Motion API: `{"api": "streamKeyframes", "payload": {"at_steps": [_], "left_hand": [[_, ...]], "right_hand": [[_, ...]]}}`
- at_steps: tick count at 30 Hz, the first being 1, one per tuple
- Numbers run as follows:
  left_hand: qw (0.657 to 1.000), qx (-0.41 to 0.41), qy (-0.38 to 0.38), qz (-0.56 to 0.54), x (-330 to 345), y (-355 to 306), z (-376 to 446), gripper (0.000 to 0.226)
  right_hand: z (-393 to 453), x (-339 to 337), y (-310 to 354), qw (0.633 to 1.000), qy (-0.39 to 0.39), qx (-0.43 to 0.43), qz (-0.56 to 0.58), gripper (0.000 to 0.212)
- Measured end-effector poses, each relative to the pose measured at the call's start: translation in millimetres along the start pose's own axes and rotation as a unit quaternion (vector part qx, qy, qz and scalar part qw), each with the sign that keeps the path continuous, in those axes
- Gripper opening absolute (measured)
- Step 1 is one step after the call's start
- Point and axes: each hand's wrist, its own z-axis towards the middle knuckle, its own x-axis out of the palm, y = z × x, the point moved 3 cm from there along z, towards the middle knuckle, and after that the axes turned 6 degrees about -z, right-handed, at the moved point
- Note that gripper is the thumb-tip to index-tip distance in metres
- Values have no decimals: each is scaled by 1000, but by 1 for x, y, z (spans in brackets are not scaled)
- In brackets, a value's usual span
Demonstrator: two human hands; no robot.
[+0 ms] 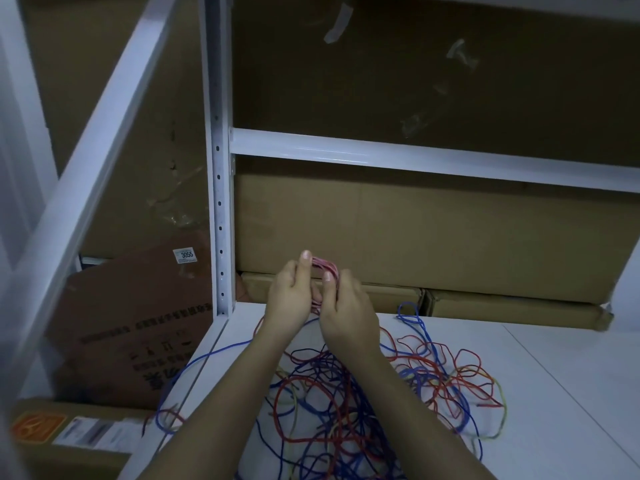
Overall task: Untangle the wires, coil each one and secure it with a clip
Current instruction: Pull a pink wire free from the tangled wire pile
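Observation:
A small coil of pink-red wire (pixel 325 265) is held up between both hands above the white shelf (pixel 554 393). My left hand (pixel 290 295) grips the coil's left side, thumb raised along it. My right hand (pixel 346 306) pinches its right side with curled fingers. Below my forearms a tangle of red, blue and yellow wires (pixel 363 393) is spread over the shelf. One blue wire (pixel 194 368) loops off the shelf's left edge. No clip is visible.
A white metal upright (pixel 219 202) and crossbeam (pixel 415 157) frame the rack. Cardboard boxes (pixel 415 237) stand behind the shelf. To the left lie a leaning brown carton (pixel 138 334) and another box (pixel 69 434) below.

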Motion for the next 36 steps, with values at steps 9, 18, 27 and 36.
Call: {"api": "streamKeyframes", "payload": {"at_steps": [9,18,27,36], "left_hand": [[999,1,41,-15,-4,5,-9,41],[983,65,97,141,-20,-4,-11,32],[997,56,-44,33,3,9,-26,33],[967,30,144,206,60,7,-42,42]], "right_hand": [[9,-4,-1,995,81,2,61,36],[9,-6,-4,985,128,-77,90,47],[10,3,-11,976,67,32,204,45],[-2,-35,-81,974,118,47,189,34]]}}
